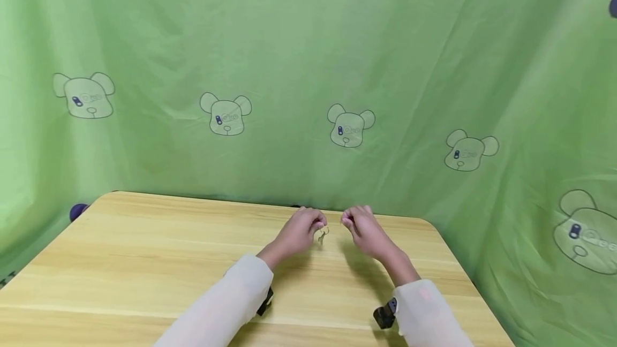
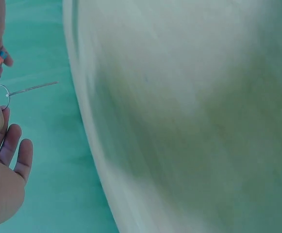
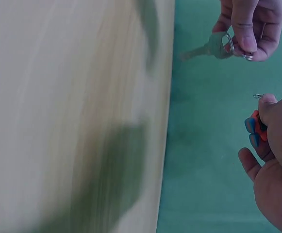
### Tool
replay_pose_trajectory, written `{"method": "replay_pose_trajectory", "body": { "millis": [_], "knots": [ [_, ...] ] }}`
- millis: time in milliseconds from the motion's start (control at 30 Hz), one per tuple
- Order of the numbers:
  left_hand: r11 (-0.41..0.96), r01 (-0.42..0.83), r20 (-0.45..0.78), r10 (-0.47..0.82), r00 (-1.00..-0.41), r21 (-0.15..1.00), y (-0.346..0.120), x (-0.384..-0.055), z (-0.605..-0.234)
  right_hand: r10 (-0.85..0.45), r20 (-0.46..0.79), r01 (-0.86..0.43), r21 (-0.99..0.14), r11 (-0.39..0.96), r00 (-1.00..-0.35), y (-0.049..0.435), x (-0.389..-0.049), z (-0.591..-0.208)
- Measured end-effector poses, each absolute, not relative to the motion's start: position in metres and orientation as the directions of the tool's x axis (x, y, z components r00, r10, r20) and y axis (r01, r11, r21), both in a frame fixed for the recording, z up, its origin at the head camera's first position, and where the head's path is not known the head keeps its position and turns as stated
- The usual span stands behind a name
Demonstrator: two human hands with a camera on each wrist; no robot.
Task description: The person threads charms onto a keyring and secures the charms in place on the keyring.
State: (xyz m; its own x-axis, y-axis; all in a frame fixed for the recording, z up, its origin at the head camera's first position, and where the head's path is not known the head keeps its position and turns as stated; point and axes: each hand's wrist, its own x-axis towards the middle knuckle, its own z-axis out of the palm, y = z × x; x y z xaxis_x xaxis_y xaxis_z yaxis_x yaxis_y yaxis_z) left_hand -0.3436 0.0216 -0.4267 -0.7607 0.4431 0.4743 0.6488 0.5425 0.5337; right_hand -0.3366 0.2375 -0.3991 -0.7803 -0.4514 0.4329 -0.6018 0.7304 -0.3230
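My left hand (image 1: pixel 298 233) is raised over the far part of the table, thumb and fingers pinching a metal key ring (image 2: pixel 0 86). From that ring a silver key (image 3: pixel 209 49) hangs, seen edge-on in the left wrist view. A short gap to the right, my right hand (image 1: pixel 366 233) holds a small orange and blue charm (image 3: pixel 255 127), mostly covered by the fingers. A tiny metal link (image 3: pixel 258 96) pokes out past its thumb tip. In the right wrist view the charm's link and the key ring are apart.
The pale wooden table (image 1: pixel 144 250) lies under both arms, its far edge just beyond the hands. Behind and to the right hangs a green curtain (image 1: pixel 289 42) printed with bear heads. Dark wrist cameras (image 1: pixel 384 315) sit under the light sleeves.
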Motion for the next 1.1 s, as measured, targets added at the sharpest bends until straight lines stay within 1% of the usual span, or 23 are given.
{"method": "replay_pose_trajectory", "body": {
  "millis": [200, 333, 433, 567, 767, 933, 1100],
  "knots": [
    [0.521, 0.640, 0.495, 0.407, -0.768, 0.565, 0.012, -0.335, -0.418, -0.438, 0.485, -0.628, -0.356, 0.692, -0.757, 0.221, -0.328, -0.392],
    [0.509, 0.641, 0.523, 0.375, -0.766, 0.574, 0.005, -0.330, -0.414, -0.439, 0.542, -0.666, -0.345, 0.662, -0.717, 0.211, -0.322, -0.388],
    [0.503, 0.654, 0.556, 0.353, -0.752, 0.565, 0.001, -0.326, -0.413, -0.442, 0.585, -0.697, -0.327, 0.638, -0.680, 0.204, -0.318, -0.384],
    [0.475, 0.688, 0.620, 0.321, -0.716, 0.549, -0.005, -0.320, -0.410, -0.441, 0.618, -0.721, -0.322, 0.614, -0.651, 0.194, -0.312, -0.380],
    [0.430, 0.729, 0.694, 0.270, -0.667, 0.533, -0.010, -0.311, -0.403, -0.421, 0.646, -0.731, -0.333, 0.596, -0.637, 0.181, -0.303, -0.374],
    [0.407, 0.740, 0.715, 0.248, -0.653, 0.535, -0.013, -0.302, -0.397, -0.392, 0.669, -0.739, -0.367, 0.564, -0.632, 0.173, -0.297, -0.371],
    [0.390, 0.742, 0.730, 0.215, -0.649, 0.546, -0.015, -0.292, -0.389, -0.364, 0.675, -0.738, -0.414, 0.533, -0.642, 0.165, -0.291, -0.368]
  ]
}}
